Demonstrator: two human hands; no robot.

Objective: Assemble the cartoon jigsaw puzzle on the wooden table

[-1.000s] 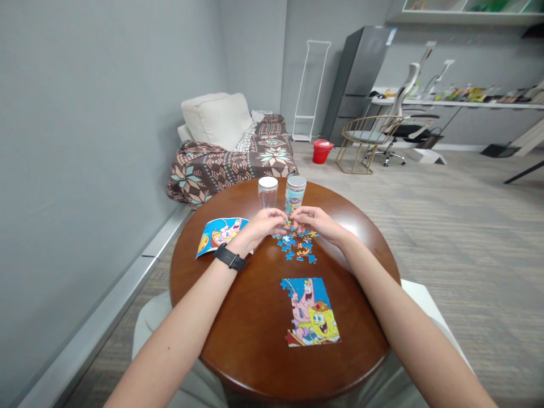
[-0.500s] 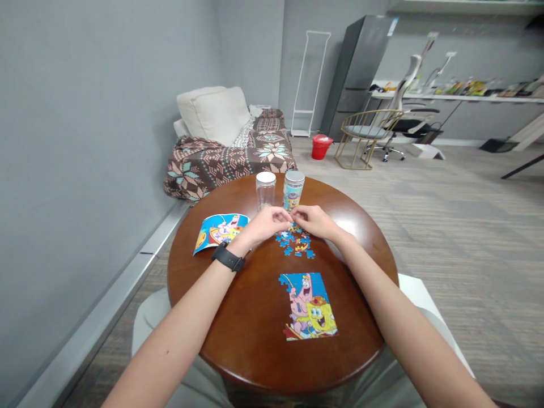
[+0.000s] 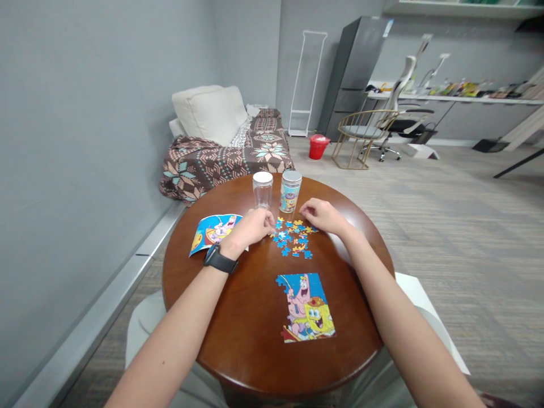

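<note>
A heap of loose jigsaw pieces point(image 3: 293, 238), blue and yellow, is spread over the round table between my hands. At its left edge is my left hand point(image 3: 256, 225), wearing a black watch point(image 3: 220, 259); its fingers are curled together, fingertips down by a few pieces. My right hand point(image 3: 322, 215) rests at the far right edge of the heap, fingers bent and closed. Whether a piece is in either hand cannot be made out. Nearer to me lies a partly joined cartoon puzzle point(image 3: 306, 309), its left side jagged. A curled picture sheet point(image 3: 212, 231) lies partly behind my left forearm.
Behind the heap stand a clear jar with a white lid point(image 3: 262, 190) and a printed jar with a silver lid point(image 3: 290, 192). The brown round table point(image 3: 242, 345) has its edge close to my lap. Beyond are a covered sofa point(image 3: 225, 153) and a red bin point(image 3: 318, 147).
My hands, together over the far side of the heap before, have moved apart, the left one leftward and the right one rightward. More loose pieces show between them. The view has shifted slightly.
</note>
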